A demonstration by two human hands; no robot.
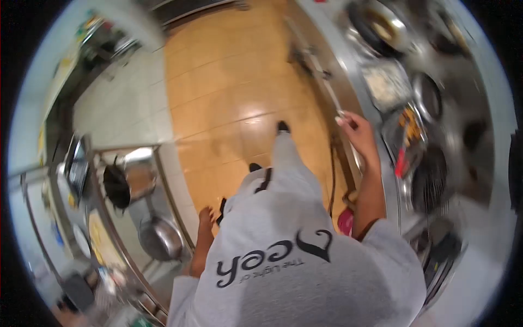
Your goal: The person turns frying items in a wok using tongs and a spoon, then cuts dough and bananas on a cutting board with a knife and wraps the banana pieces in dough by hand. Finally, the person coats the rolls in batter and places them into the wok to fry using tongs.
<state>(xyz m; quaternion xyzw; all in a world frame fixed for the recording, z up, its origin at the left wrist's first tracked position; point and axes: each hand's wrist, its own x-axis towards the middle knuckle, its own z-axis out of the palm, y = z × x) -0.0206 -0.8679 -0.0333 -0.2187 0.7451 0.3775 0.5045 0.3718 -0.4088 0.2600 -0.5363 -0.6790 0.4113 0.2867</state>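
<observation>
My left hand hangs low at my left side, fingers spread, with nothing in it. It is nearest to the metal rack on that side. My right hand is raised in front of the steel counter's edge, beside a thin metal rail. Its fingers are loosely curled with a gap at the thumb, and I see nothing held. Whether the fingertips touch the rail is unclear. On the counter nearby are a container of pale food and a tray of orange-brown pieces with a red-handled utensil.
A large pan and a dark mesh strainer stand on the right-hand counter. At my left a metal rack carries a steel bowl and a dark pan. Orange tiled floor stretches ahead between them.
</observation>
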